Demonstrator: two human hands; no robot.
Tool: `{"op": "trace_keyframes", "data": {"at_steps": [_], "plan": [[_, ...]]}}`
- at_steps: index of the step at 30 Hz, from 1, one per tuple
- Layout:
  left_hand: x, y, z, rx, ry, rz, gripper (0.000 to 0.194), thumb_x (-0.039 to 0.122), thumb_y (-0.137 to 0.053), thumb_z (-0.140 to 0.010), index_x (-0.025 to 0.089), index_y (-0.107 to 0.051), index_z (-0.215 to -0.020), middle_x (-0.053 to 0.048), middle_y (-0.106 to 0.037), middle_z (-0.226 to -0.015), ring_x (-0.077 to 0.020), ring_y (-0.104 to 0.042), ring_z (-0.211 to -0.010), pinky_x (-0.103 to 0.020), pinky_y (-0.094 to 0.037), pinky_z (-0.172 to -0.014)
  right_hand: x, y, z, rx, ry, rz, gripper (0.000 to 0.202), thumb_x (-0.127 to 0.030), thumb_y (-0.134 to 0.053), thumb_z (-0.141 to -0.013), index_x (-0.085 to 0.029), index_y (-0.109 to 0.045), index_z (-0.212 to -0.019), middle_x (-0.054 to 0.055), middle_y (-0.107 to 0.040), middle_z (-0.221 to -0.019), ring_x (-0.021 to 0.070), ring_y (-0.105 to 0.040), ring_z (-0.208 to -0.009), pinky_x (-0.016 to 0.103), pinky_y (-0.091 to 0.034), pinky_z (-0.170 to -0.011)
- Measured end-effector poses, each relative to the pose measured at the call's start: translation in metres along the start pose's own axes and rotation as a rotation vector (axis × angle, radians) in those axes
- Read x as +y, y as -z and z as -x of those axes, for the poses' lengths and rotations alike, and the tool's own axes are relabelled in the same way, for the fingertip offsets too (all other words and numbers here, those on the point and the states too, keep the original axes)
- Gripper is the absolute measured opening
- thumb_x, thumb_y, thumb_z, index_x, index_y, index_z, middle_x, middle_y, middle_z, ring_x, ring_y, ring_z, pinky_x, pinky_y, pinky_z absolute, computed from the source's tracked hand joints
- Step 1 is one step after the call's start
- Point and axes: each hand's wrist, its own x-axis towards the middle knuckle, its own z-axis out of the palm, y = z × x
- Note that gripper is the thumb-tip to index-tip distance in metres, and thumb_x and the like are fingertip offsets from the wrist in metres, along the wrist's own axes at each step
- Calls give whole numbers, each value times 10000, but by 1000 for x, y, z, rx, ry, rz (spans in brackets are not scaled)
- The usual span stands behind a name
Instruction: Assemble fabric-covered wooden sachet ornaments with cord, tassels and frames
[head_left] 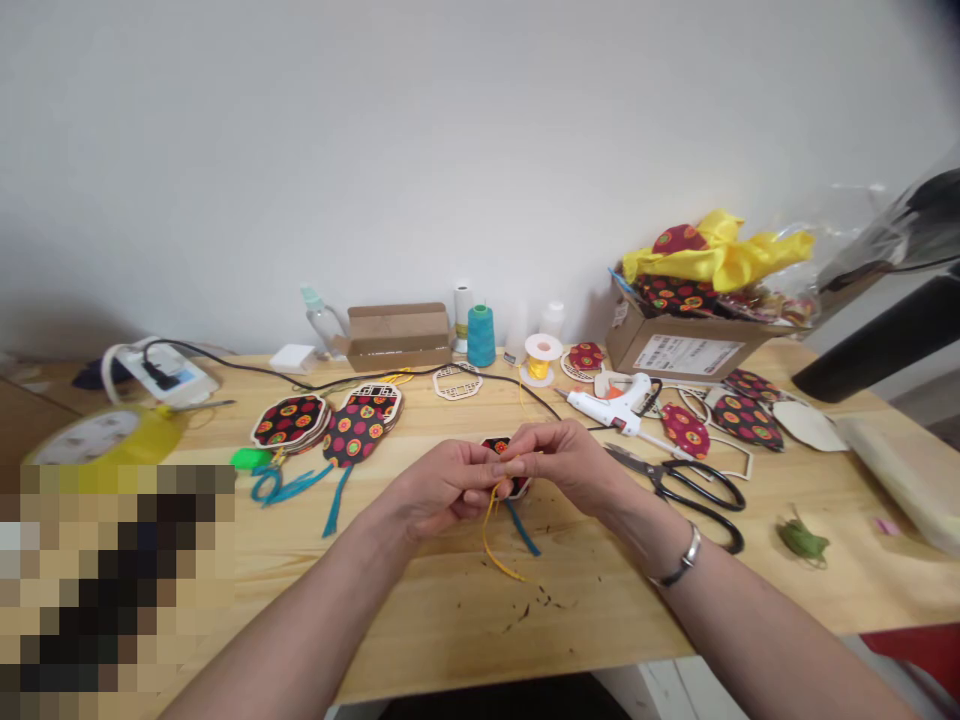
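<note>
Both hands meet over the middle of the wooden table. My left hand (461,485) is closed, its thumb and fingers pinching a yellow cord (489,540) that hangs down in a curve. From the right, my right hand (551,462) pinches at the same spot, fingertips touching those of my left hand. Behind the fingers a small patterned piece (496,443) with a pale rim shows in part. A teal tassel (523,528) hangs below it onto the table. The cord's upper end is hidden between the fingertips.
Black-handled scissors (694,484) and a white glue gun (619,408) lie to the right. Patterned pieces (358,428) lie at left. A teal thread cone (481,337), a yellow cord spool (538,362) and a cardboard box (682,345) stand along the wall. A black cable crosses behind.
</note>
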Motion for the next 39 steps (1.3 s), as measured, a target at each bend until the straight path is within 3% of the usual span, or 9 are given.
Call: {"op": "trace_keyframes", "data": {"at_steps": [7,14,17,19,21,26,30,34,39], "plan": [[-7,2,-7,38,-42,127,218,263,-728,-690,86,-618,-626,18,-467,-558,5,-212,-408,-152,-80,-376,5,-5,-1,196,74,108,181,-307,-734,-664,-156,-641,-626,1,-647,-566,108,-566,-533,244,-457,-542],[-9,-1,-9,97,-63,127,229,277,-713,-707,82,-618,-632,42,-421,-514,-1,-234,-404,-155,-115,-384,8,1,-1,318,346,556,150,-214,-657,-739,-182,-613,-599,9,-597,-615,126,-528,-591,263,-416,-569],[-9,-3,-8,141,-127,106,221,286,-725,-697,76,-659,-673,-19,-548,-591,-33,-400,-462,-159,-271,-423,6,2,-2,333,396,654,168,-185,-633,-755,-188,-593,-592,13,-592,-619,134,-526,-607,273,-410,-592],[-9,-5,-7,151,-161,103,228,310,-735,-687,90,-680,-706,-55,-620,-672,-96,-536,-581,-209,-409,-548,5,2,-2,333,361,665,172,-189,-625,-760,-189,-589,-593,8,-590,-603,133,-518,-595,271,-402,-586],[-9,-6,-6,152,-194,75,231,325,-740,-681,105,-693,-732,-63,-651,-710,-137,-586,-660,-263,-452,-652,5,3,-3,322,311,654,164,-201,-612,-769,-187,-594,-607,6,-594,-601,131,-515,-589,267,-398,-579],[-12,-5,-6,230,-262,-97,198,309,-737,-677,129,-712,-758,-34,-644,-663,-117,-557,-591,-250,-432,-607,5,1,-1,290,248,590,159,-221,-601,-774,-184,-588,-620,-2,-590,-597,123,-512,-572,249,-387,-550],[-11,-7,-4,288,-303,-197,186,309,-707,-703,133,-728,-760,14,-556,-503,-74,-444,-462,-213,-350,-493,5,-1,-1,296,230,589,156,-220,-599,-769,-181,-589,-618,2,-595,-599,123,-516,-572,249,-391,-551],[-8,-11,-2,356,-276,-178,176,291,-723,-676,132,-740,-751,-23,-631,-582,-50,-392,-434,-201,-266,-432,4,-1,-2,281,210,547,145,-225,-594,-770,-184,-599,-631,8,-619,-608,128,-529,-575,252,-396,-552],[-4,-6,-3,266,-175,-55,199,293,-763,-628,107,-715,-679,-28,-602,-592,-26,-337,-432,-186,-138,-388,3,-3,-1,278,220,508,151,-236,-595,-774,-181,-586,-633,7,-605,-607,130,-521,-577,261,-404,-558]]}}
